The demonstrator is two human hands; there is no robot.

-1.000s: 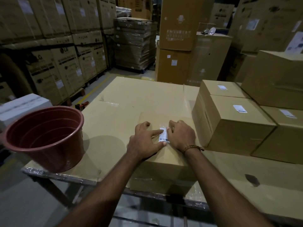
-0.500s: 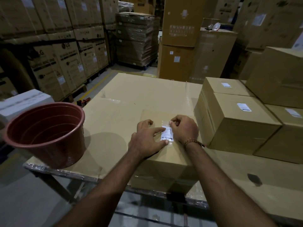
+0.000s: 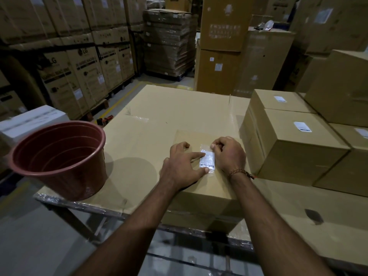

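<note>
A small brown cardboard box (image 3: 201, 188) lies at the near edge of a cardboard-covered table (image 3: 169, 108). On its top is a white barcode label (image 3: 207, 160) with a clear film edge. My left hand (image 3: 182, 167) rests flat on the box, with its index finger and thumb pressing the label's left side. My right hand (image 3: 229, 154) sits just right of the label, and its curled fingers pinch the label's top right corner. A beaded bracelet is on my right wrist.
An empty reddish-brown plastic pot (image 3: 59, 156) stands at the table's left front corner. Several labelled cardboard boxes (image 3: 294, 154) are stacked on the right. A white box (image 3: 33, 120) sits at far left. Tall carton stacks (image 3: 83, 68) line the aisle behind.
My right hand went from lying flat beside the label to curling its fingers at the label's top. More of the label shows now. My left hand kept pressing.
</note>
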